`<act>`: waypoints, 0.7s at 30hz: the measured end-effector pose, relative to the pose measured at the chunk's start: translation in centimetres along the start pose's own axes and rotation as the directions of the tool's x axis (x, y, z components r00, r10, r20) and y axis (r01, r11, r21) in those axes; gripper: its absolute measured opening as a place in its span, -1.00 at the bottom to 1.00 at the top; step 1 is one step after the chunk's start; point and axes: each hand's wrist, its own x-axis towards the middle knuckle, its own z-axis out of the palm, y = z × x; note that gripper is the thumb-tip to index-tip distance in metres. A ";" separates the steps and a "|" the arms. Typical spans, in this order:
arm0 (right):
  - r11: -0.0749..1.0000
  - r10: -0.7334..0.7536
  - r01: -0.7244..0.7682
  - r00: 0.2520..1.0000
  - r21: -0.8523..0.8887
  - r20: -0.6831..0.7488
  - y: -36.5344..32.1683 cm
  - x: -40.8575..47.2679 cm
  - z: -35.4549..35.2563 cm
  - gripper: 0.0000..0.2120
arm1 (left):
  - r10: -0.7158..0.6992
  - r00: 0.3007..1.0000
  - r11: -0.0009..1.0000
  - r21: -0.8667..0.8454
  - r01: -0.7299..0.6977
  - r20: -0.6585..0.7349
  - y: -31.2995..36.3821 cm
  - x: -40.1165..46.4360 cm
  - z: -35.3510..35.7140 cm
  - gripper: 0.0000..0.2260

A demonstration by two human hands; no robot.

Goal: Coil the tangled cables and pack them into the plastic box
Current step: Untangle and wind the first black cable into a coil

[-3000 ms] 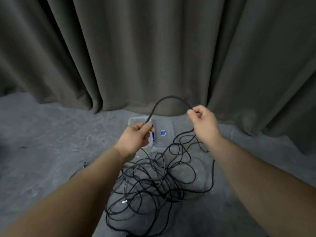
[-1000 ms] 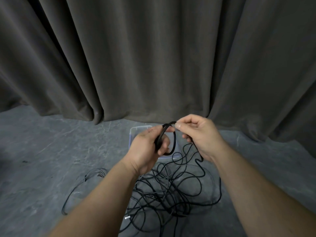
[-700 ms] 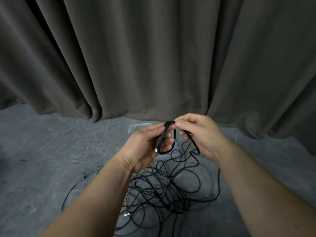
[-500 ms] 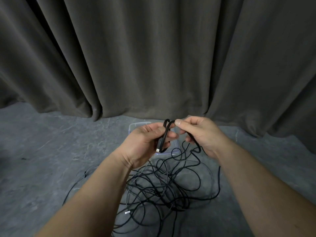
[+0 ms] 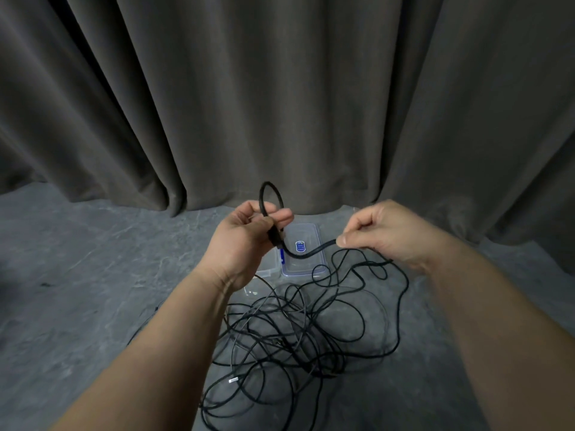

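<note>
You have a grey floor carrying a black tangle of cables near you, with the clear plastic box lying just beyond it, by the curtain

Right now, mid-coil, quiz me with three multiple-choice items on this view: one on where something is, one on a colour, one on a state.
1. Where is the clear plastic box with the blue label?
A. On the grey floor beyond the tangle, near the curtain
B. In the left hand
C. Under the right forearm

2. What colour is the thick cable strung between the hands?
A. White
B. Black
C. Red

3. What is the left hand doing?
A. Lying flat on the floor
B. Hanging idle
C. Gripping a small loop of the cable

Answers:
1 A: the box lies on the floor past the pile of tangled black cables.
2 B: the cable is black along its visible run.
3 C: its fingers curl round the cable, a loop rising above them, while the right hand pinches the cable further along.
</note>
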 end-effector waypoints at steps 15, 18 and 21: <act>0.923 -0.167 0.194 0.980 0.332 -0.106 -0.1 1.1 3.8 -0.87 | -0.070 0.992 0.997 0.039 0.067 0.104 -2.2 -0.9 2.6 -0.74; 0.905 -0.189 0.198 0.980 0.377 -0.062 -0.4 1.2 4.0 -0.88 | -0.067 0.995 0.995 -0.063 0.072 0.069 -2.3 -0.6 2.9 -0.79; 0.881 -0.178 0.191 0.981 0.432 -0.072 -0.7 1.4 4.2 -0.85 | -0.085 0.995 0.992 -0.093 0.090 0.057 -2.6 -0.4 3.0 -0.77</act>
